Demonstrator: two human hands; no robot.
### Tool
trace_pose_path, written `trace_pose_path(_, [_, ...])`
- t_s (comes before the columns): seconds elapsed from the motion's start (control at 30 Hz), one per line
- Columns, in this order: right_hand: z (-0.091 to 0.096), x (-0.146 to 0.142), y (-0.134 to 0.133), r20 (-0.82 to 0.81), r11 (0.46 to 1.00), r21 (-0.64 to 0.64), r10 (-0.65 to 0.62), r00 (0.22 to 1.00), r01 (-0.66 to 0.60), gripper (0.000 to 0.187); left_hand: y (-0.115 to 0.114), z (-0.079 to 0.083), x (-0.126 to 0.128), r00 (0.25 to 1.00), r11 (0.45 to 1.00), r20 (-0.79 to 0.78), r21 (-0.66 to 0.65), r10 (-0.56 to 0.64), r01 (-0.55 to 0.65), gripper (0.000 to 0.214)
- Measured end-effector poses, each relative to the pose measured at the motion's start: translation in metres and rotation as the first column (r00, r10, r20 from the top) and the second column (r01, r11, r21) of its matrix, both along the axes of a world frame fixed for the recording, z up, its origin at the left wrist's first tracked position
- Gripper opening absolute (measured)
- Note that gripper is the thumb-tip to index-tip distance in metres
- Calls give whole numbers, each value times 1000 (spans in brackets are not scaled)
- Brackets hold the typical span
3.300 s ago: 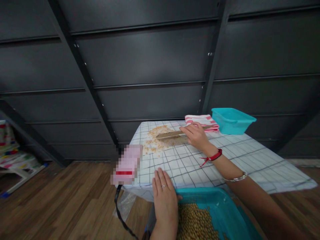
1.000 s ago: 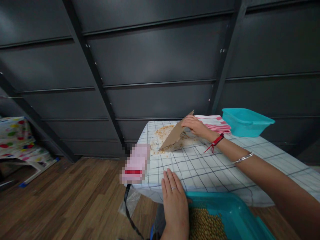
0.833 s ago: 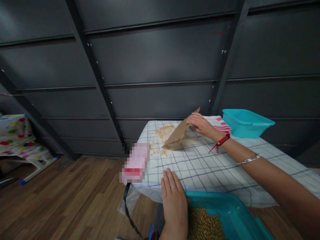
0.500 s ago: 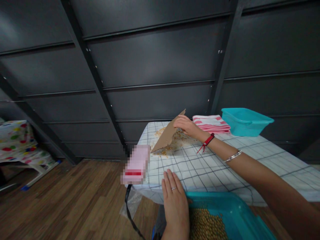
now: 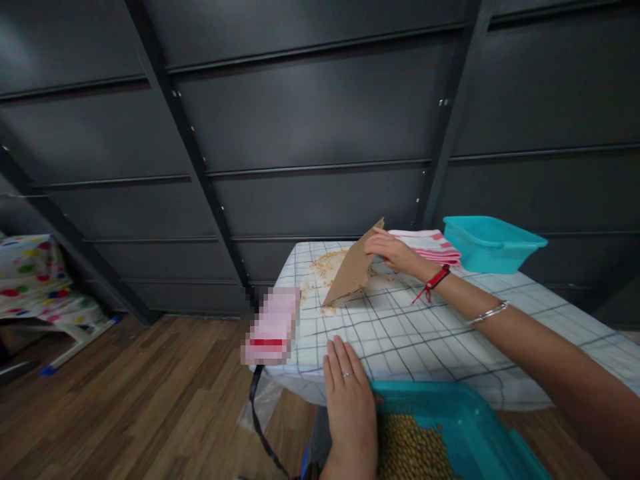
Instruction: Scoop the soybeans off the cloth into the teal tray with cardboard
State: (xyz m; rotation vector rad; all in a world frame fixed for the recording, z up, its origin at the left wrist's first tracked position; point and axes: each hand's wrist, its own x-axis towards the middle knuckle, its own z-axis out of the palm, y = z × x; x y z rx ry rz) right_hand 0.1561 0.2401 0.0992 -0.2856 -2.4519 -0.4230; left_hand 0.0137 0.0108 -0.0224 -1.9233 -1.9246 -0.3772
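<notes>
The surface (image 5: 425,333) ends at its left edge just past the scattered grains (image 5: 324,265), and bare checked cloth lies open in the middle. The left hand (image 5: 349,393) lies flat, fingers straight, against the near teal tub (image 5: 465,413). The right hand (image 5: 393,252) grips the tilted cardboard sheet (image 5: 353,272), whose lower edge stands among the grains.

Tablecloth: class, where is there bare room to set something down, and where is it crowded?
Bare: the tablecloth between the cardboard sheet and the near teal tub, and its right side in front of the far tub. Crowded: the far end, with scattered grains, the right hand holding the tilted sheet, and the striped towel.
</notes>
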Motion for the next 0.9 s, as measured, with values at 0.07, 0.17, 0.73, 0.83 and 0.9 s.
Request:
trace_pose_path(0.07, [0,4,0,-18,999,-13,-37,999,36,47,0,0,0,1000,1000,14,-17,2,-1,64])
trace_pose_path(0.17, [-6,-4,1,-67,999,-11,-50,996,50,46,1,-2,0,1000,1000,26,-19,10,-9,62])
trace_pose_path(0.73, [-15,-33,14,-63,998,-5,-64,996,64,41,1,-7,-2,1000,999,-4,42,10,-10,50])
trace_pose_path(0.83, [-9,-21,14,-74,998,-5,-68,995,68,46,2,-10,0,999,1000,32,21,17,-18,52])
trace_pose_path(0.9, [-5,-18,14,-99,998,-6,-70,993,70,48,2,-11,1,998,1000,49,1,25,-25,57])
